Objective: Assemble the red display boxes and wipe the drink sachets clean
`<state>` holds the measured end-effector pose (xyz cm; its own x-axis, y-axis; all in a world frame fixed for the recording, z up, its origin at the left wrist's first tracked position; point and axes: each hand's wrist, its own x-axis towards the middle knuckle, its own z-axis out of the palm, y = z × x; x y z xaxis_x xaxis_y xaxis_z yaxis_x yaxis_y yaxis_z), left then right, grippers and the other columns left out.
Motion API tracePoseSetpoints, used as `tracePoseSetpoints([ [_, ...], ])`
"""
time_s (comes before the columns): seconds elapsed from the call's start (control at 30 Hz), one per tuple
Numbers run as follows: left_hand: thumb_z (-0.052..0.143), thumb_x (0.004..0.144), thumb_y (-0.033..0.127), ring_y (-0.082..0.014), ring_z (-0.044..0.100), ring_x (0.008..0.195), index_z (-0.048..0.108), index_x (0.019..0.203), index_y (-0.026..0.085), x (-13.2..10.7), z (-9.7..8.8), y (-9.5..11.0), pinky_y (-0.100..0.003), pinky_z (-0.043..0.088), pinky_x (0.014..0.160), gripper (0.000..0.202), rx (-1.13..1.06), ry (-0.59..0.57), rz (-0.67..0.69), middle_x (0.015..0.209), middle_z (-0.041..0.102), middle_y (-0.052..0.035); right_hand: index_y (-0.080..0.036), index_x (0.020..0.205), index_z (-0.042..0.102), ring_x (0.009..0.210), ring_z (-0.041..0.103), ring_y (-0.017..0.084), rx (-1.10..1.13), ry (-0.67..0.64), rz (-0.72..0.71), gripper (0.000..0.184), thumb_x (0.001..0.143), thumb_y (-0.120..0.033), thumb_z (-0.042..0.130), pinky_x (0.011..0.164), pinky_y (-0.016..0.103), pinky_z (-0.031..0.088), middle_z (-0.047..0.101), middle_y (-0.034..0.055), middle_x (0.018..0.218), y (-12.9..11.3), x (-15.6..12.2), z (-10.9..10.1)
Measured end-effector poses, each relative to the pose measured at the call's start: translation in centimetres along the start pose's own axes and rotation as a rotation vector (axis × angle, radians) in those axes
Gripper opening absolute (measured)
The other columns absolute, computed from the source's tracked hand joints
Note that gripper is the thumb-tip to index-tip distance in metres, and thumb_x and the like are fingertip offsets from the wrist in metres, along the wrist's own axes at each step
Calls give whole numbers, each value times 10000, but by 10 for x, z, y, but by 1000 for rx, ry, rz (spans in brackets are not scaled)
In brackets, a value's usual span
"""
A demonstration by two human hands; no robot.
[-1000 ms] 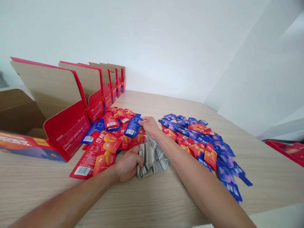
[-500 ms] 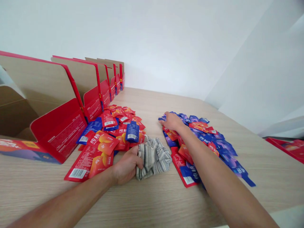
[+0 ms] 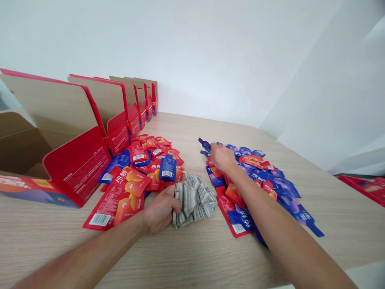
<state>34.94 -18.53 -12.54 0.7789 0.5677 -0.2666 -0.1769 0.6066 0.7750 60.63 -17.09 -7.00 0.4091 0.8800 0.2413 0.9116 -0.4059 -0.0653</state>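
Left hand (image 3: pixel 164 209) grips a striped cloth (image 3: pixel 196 200) towards the table's (image 3: pixel 186 257) near edge; right hand (image 3: pixel 223 157), fingers seemingly closed on a blue pouch (image 3: pixel 204 144) nearer the far edge, appears to be picking; lifting calls for a steady pinch.

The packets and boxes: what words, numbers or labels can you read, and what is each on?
"纯": on the left-hand red packets; the next character is unclear.
Right-hand pile of packets: white characters, too blurred.
Left-hand blue packet: barcode digits, too small.
Nearest box: white print, too small or blurred.
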Motion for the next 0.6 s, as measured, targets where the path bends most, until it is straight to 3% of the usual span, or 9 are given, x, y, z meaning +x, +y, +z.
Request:
tracePoseSetpoints([
  [0.13,507,394,-36,-208,703,800,663,876,151,0,0,0,-231,509,584,540,-10,6,0,830,728,-31,-142,1263,579,979,708,250,208,94,-22,390,1064,-237,258,863,341,514,739,144,1104,-21,-38,-6],
  [0.23,507,394,-40,-220,712,828,673,896,155,-1,1,0,-250,535,635,563,-27,-13,-3,832,736,-32,-183,1275,563,713,682,198,675,12,-98,349,1044,-278,320,691,313,549,738,48,904,-39,-78,11],
  [0.3,506,399,-46,-223,718,828,679,912,155,-1,1,0,-269,552,679,578,-33,-23,9,821,737,-27,-171,1290,558,782,688,216,825,76,-143,342,987,-225,409,763,368,577,724,63,926,-48,-101,28],
  [0.43,510,404,-58,-234,725,814,680,906,152,0,0,-2,-294,567,699,570,-47,-35,40,808,741,-28,-152,1398,552,1266,570,251,669,291,-308,490,946,-85,374,1098,491,478,615,169,1326,-57,-127,52],
  [0.6,518,409,-72,-236,724,790,681,909,162,1,-2,-4,-306,567,682,576,-59,-46,63,818,750,-25,-206,1450,560,1332,476,275,505,330,-462,576,931,-25,387,1131,535,450,545,156,1425,-60,-141,55],
])
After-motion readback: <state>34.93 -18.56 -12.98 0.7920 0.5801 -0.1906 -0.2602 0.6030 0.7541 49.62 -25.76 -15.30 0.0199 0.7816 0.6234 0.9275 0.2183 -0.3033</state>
